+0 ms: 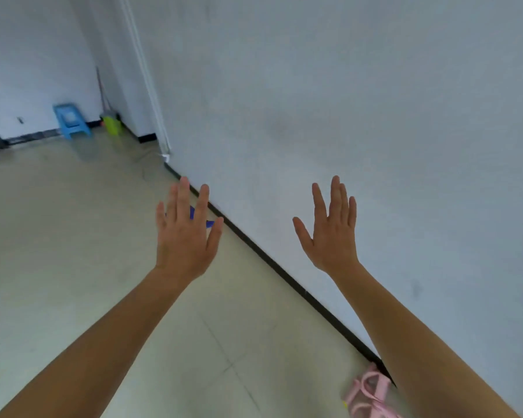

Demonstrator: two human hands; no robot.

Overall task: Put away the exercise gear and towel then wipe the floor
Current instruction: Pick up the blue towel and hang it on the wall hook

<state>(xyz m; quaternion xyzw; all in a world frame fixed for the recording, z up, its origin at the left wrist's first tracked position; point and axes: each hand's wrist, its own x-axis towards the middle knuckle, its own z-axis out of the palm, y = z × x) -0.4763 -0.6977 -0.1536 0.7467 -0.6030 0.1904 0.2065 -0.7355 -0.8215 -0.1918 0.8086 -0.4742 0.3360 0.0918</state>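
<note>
Glossy tiled floor [58, 236] — matt painted wall [375, 101], plastic stool [71, 120].

A bare room in a home: pale tiled floor [73, 236], plain white wall [344, 86] with black skirting, a small blue plastic stool [70, 120] in the far corner.

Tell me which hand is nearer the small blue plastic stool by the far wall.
Left. The left hand is right of and below the small blue plastic stool in view; the right hand is farther right.
</note>
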